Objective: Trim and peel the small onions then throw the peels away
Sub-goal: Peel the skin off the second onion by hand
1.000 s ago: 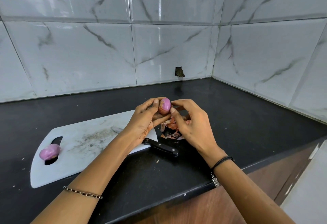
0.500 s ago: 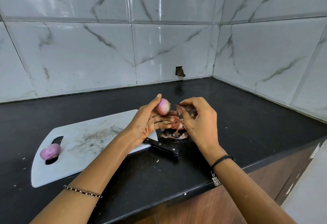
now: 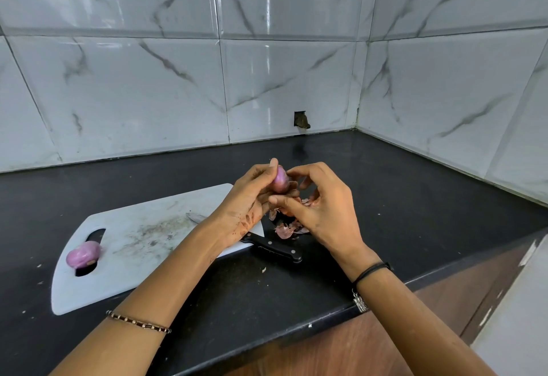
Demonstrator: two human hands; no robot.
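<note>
Head view shows the left hand (image 3: pixel 249 206) gripping a small onion (image 3: pixel 280 180) in the air above the table (image 3: pixel 415 197), its fingers (image 3: pixel 273 165) wrapped behind the bulb. The right hand (image 3: pixel 323 212) curls in from three o'clock, thumb under the onion and index tip at its top. Whether a flake of skin is pinched there cannot be told. Loose peels (image 3: pixel 286 230) lie on the table at six o'clock of the onion, beside the knife (image 3: pixel 275 248), whose handle points to four o'clock. Another onion (image 3: pixel 83 254) sits at eight o'clock on the cutting board (image 3: pixel 142 245), over its handle slot. Peeling well likely means catching the skin's edge with the thumbnail at the trimmed end, pulling along the bulb, and turning it in the left hand. Dropping each strip onto the one pile should make clearing up easy.
</note>
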